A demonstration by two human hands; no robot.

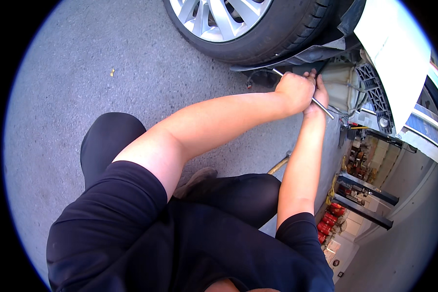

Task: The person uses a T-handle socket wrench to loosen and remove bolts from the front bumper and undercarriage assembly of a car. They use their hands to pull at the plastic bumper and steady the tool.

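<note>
My left hand (295, 91) is closed around a straight metal bar (322, 108), which sticks out on both sides of the fist and slants down to the right. Close against it, my right hand (321, 93) lies behind the bar, its fingers pointing up and curled in beside the left fist. What those fingers grip is mostly hidden. Both hands are beneath the car's loose dark wheel-arch liner (321, 51), next to a whitish plastic reservoir (338, 82). A tire (258, 46) with a silver alloy rim (224, 19) is just beyond them.
A white body panel (394, 53) overhangs at the right, with a black lattice bracket (374, 95) along its edge. A cable with a connector (249, 84) hangs left of my hands. Lift arms (367, 211) and red containers (330, 221) stand at the lower right. Grey pavement (82, 73) spreads left.
</note>
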